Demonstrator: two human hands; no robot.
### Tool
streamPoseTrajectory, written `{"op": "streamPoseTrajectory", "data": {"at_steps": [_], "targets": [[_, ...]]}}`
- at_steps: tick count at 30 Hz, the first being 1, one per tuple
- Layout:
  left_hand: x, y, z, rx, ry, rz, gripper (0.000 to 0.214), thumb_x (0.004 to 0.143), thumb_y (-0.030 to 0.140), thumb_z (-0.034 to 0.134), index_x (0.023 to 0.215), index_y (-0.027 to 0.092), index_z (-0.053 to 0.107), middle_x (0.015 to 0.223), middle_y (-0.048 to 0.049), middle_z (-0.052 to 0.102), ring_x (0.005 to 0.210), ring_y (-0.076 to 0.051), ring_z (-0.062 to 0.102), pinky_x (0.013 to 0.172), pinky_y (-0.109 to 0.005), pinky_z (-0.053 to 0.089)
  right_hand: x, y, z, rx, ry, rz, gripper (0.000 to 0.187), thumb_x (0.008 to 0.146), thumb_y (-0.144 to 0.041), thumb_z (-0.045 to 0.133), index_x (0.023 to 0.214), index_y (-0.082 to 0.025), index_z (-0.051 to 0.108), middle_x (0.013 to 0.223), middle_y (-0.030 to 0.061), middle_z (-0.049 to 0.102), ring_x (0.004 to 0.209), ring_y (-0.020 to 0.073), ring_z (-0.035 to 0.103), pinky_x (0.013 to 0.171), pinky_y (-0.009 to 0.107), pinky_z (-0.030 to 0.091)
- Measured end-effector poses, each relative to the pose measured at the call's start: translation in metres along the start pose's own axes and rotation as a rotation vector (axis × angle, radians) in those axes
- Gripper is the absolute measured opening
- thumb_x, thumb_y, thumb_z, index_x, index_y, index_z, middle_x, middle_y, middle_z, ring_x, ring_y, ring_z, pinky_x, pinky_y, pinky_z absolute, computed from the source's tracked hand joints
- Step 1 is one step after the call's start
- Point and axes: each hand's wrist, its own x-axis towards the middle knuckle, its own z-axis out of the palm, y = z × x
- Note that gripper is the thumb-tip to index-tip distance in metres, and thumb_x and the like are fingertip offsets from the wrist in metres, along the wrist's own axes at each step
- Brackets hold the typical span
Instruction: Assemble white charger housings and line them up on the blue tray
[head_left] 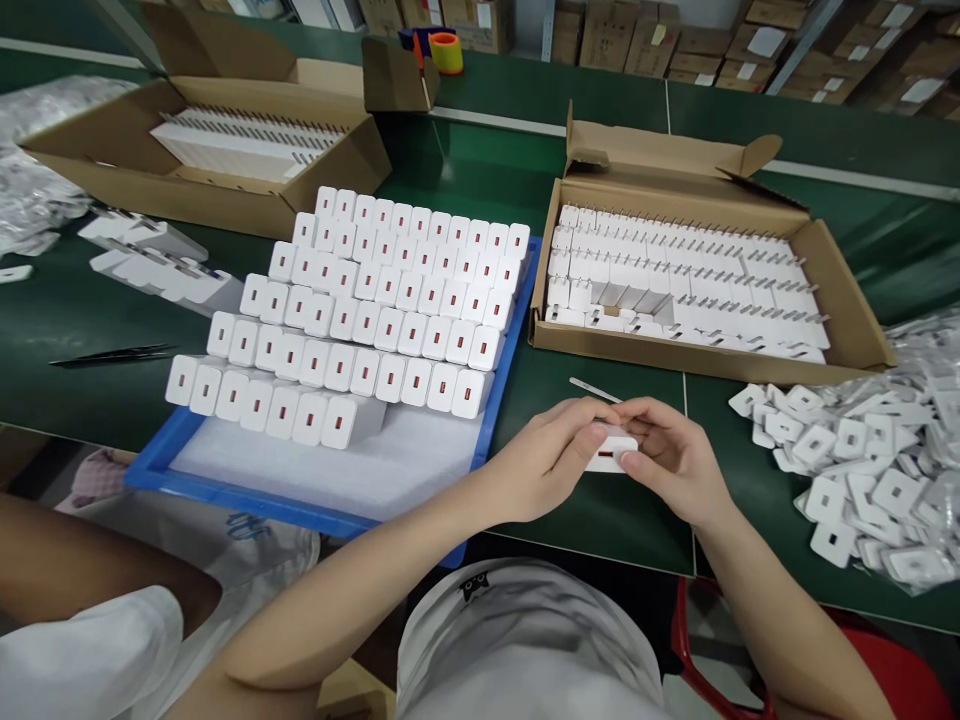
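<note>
The left hand (pixel 551 460) and right hand (pixel 679 455) meet at the near edge of the worktop (pixel 585 530). Both are closed on one white charger (pixel 611 462), gripped between thumbs and fingers, slot face toward the wearer. Whether it rests on the worktop or is held just above cannot be determined. A co-worker's white sleeve (pixel 90 640) is at lower left.

Left of the hands is the blue tray (pixel 169 445), holding six stepped rows of chargers, slot faces toward the near side. The front row is shorter than the row behind it; bare liner (pixel 427 450) shows beside and in front of it. The tray is judged largely loaded but not full, with the held charger in process.

Right of the hands is a heap of loose plates (pixel 829 540), each with a rectangular opening; much material therefore appears unused. A slim strip (pixel 595 389) lies just beyond the hands. Black tweezers (pixel 112 355) lie left of the tray.

Farther back, the right box (pixel 675 360) contains prong-up chargers, with a gap in the near left part. The left box (pixel 150 185) contains more. Whether the boxed units are finished or pending cannot be determined. Tape (pixel 446 52) stands behind; cartons (pixel 622 40) line the far side.
</note>
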Motion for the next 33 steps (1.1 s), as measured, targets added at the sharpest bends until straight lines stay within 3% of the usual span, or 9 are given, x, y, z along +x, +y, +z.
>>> {"op": "streamPoseTrajectory", "data": {"at_steps": [10, 22, 26, 29, 33], "targets": [[0.0, -0.005, 0.002, 0.014, -0.003, 0.072, 0.033, 0.104, 0.038, 0.032, 0.118, 0.019, 0.056, 0.117, -0.0105, 0.062, 0.113, -0.022, 0.056, 0.098, -0.034, 0.042, -0.001, 0.003, 0.009, 0.0, 0.095, -0.028, 0.022, 0.086, -0.028, 0.072, 0.107, -0.024, 0.064, 0.087, 0.0033, 0.062, 0.073, 0.0154, 0.059, 0.062, 0.027, 0.052], [0.001, -0.002, -0.002, -0.016, -0.022, -0.006, 0.037, 0.105, 0.04, 0.028, 0.121, 0.02, 0.055, 0.121, -0.0102, 0.056, 0.115, -0.021, 0.053, 0.099, -0.033, 0.041, -0.001, 0.001, 0.013, -0.064, 0.185, -0.061, 0.024, 0.084, -0.031, 0.074, 0.105, -0.024, 0.063, 0.085, 0.0027, 0.063, 0.074, 0.0167, 0.062, 0.062, 0.029, 0.054], [0.0, -0.002, -0.007, -0.064, 0.013, -0.048, 0.037, 0.1, 0.045, 0.044, 0.127, 0.021, 0.051, 0.118, -0.0116, 0.055, 0.1, -0.021, 0.056, 0.088, -0.033, 0.046, -0.001, 0.001, 0.01, -0.083, 0.253, -0.108, 0.026, 0.083, -0.039, 0.074, 0.099, -0.023, 0.061, 0.087, 0.0038, 0.059, 0.073, 0.0166, 0.059, 0.062, 0.03, 0.054], [0.0, -0.004, -0.006, -0.055, 0.062, 0.015, 0.035, 0.097, 0.039, 0.055, 0.128, 0.021, 0.054, 0.113, -0.0112, 0.057, 0.096, -0.021, 0.056, 0.087, -0.033, 0.047, -0.001, 0.001, 0.007, -0.128, 0.26, -0.201, 0.028, 0.083, -0.038, 0.073, 0.104, -0.024, 0.06, 0.094, 0.0059, 0.057, 0.08, 0.0186, 0.059, 0.067, 0.032, 0.055], [-0.004, -0.005, -0.005, 0.037, 0.107, 0.169, 0.035, 0.098, 0.031, 0.052, 0.131, 0.02, 0.054, 0.121, -0.0133, 0.057, 0.1, -0.021, 0.056, 0.087, -0.033, 0.047, -0.001, 0.004, 0.004, -0.166, 0.214, -0.298, 0.034, 0.084, -0.038, 0.071, 0.113, -0.025, 0.058, 0.103, 0.0086, 0.054, 0.088, 0.0217, 0.059, 0.072, 0.036, 0.055]]}}
